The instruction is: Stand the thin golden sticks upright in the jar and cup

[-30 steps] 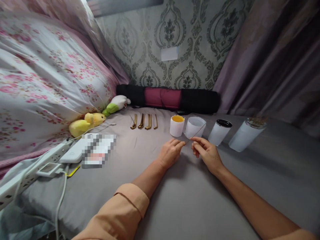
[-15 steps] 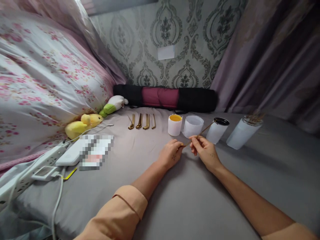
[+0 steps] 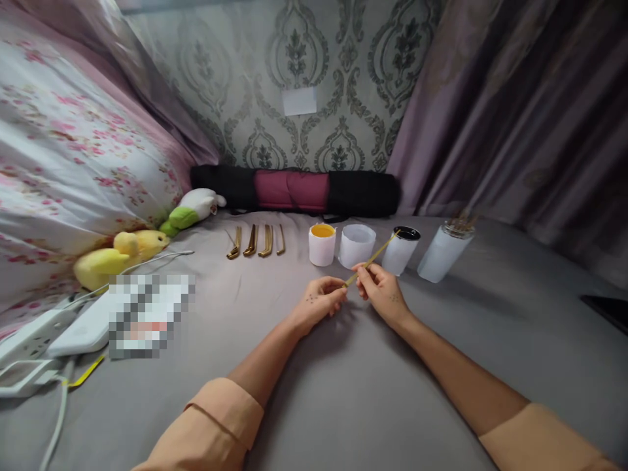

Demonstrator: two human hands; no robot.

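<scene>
My right hand point(image 3: 383, 292) pinches a thin golden-brown stick point(image 3: 375, 254) between thumb and fingers. The stick slants up to the right, its upper tip in front of the rim of a white-wrapped can point(image 3: 400, 255) with a dark inside. At its lower end, the fingers of my left hand point(image 3: 321, 299) are closed on the same stick. Behind my hands stand a white cup with a yellow inside point(image 3: 322, 250) and a pale translucent cup point(image 3: 357, 248). To the right leans a tall white jar point(image 3: 444, 255) with thin brown sticks in its mouth.
Golden bent pieces point(image 3: 251, 242) lie in a row of small groups left of the cups. A black and maroon roll point(image 3: 292, 190) lies against the wall. On the left are plush toys point(image 3: 122, 255), a power strip point(image 3: 34, 333) and cables. A dark flat object point(image 3: 606, 311) lies far right.
The view has turned a little to the right, so things appear shifted left. My left hand has rolled so its fingers face the stick's lower end more openly. Both hands remain on the stick.
</scene>
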